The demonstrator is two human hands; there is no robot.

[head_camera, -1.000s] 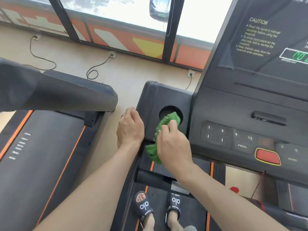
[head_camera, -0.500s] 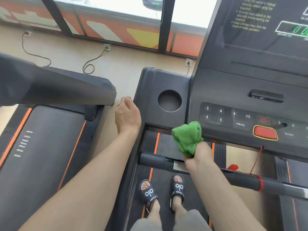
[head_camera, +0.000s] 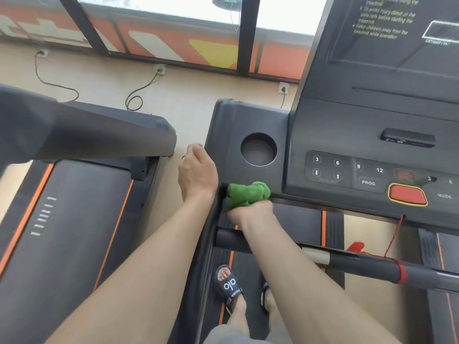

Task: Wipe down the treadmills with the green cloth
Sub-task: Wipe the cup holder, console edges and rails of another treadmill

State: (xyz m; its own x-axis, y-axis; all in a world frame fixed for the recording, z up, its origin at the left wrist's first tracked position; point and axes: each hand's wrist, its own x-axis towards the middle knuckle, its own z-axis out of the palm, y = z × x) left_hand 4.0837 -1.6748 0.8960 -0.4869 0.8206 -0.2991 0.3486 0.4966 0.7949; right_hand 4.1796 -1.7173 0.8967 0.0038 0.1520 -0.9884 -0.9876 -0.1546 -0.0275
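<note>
Right hand: the right hand (head_camera: 250, 212) grips a bunched green terry cloth (head_camera: 249, 194), fingers curled round it from below.
Cloth: pressed against the lower front edge of the black plastic treadmill console (head_camera: 231, 155), just below the round cup holder (head_camera: 258, 149).
Left hand: the left hand (head_camera: 197, 173) rests on the console's left edge, fingers curled over it.
Beyond: a red oval stop button (head_camera: 407, 194) sits to the right; a second black treadmill with orange stripes (head_camera: 74, 219) stands to the left.
</note>
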